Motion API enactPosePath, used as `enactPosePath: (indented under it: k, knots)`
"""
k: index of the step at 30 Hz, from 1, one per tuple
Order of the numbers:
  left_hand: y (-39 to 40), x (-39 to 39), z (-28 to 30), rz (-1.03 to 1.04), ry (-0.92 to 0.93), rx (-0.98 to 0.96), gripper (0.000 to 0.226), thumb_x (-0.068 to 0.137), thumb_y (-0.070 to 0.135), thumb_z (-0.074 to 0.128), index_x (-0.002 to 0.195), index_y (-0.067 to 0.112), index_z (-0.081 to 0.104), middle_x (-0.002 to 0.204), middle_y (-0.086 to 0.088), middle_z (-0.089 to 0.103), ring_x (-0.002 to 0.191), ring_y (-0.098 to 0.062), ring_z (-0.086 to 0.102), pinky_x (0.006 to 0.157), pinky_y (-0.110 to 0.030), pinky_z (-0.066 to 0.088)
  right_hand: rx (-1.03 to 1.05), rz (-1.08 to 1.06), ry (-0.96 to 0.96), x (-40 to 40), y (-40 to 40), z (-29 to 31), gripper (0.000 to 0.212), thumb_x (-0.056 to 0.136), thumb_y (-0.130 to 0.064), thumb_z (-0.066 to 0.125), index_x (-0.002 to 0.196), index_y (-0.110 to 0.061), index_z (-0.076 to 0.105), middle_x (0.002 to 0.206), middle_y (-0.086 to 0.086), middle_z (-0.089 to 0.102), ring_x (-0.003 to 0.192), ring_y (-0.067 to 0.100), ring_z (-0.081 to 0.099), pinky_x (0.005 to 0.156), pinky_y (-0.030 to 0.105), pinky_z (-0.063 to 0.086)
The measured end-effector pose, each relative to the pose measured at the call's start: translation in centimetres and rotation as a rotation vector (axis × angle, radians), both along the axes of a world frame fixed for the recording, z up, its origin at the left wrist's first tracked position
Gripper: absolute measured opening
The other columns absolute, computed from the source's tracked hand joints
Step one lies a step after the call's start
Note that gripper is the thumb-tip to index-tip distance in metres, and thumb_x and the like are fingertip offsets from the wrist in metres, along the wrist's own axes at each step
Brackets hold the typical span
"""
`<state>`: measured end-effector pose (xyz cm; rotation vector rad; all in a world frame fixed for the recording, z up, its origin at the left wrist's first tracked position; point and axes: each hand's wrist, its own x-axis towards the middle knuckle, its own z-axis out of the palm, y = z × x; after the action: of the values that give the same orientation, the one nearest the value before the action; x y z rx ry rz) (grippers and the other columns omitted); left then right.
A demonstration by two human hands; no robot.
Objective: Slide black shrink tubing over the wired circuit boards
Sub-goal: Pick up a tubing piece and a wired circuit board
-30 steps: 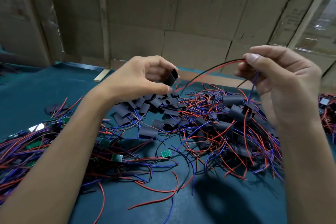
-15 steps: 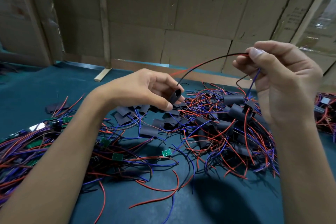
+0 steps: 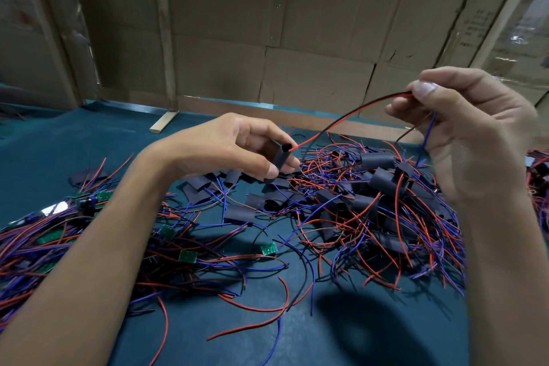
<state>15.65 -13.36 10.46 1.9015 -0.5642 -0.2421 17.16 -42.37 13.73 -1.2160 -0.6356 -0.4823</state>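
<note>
Threading red wire (image 3: 350, 113) tip into tube (image 3: 280, 155) mouth. Left hand (image 3: 231, 148) pinches tube; right hand (image 3: 463, 128), at 2 o'clock, closed on wire bundle. Risks: black wire tip missing mouth, squeeze flattening tube. Board hidden in right hand, cannot confirm. Spare tubes at table (image 3: 74, 140) centre.

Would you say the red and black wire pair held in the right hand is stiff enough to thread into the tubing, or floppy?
Probably semi-stiff: the wire pair spans from the right hand to the tubing in a gentle unsupported arc. It likely bends easily, since the loose wires on the table lie curled. It looks thin and light.
</note>
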Motion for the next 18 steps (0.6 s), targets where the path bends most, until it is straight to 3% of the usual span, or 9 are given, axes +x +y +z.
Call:
enactPosePath:
  k: [9, 18]
  knots:
    - [-0.3, 0.1, -0.2, -0.070, 0.049, -0.001, 0.048, 0.083, -0.017, 0.068, 0.126, 0.004, 0.061, 0.120, -0.012, 0.073, 0.117, -0.026, 0.068, 0.089, -0.024, 0.054, -0.040, -0.030, 0.080, 0.3, 0.7, -0.3, 0.007, 0.086, 0.004, 0.069, 0.088, -0.003, 0.071, 0.071, 0.008, 0.072, 0.067, 0.030, 0.071, 0.075, 0.041, 0.058]
    - [-0.7, 0.1, -0.3, -0.089, 0.056, 0.062, 0.048, 0.082, -0.015, 0.070, 0.125, 0.008, 0.064, 0.119, -0.011, 0.073, 0.117, -0.027, 0.067, 0.087, -0.021, 0.053, -0.036, -0.053, 0.166, 0.7, 1.1, -0.6, 0.005, 0.086, 0.003, 0.070, 0.088, -0.001, 0.072, 0.069, 0.009, 0.071, 0.069, 0.030, 0.071, 0.075, 0.039, 0.058]
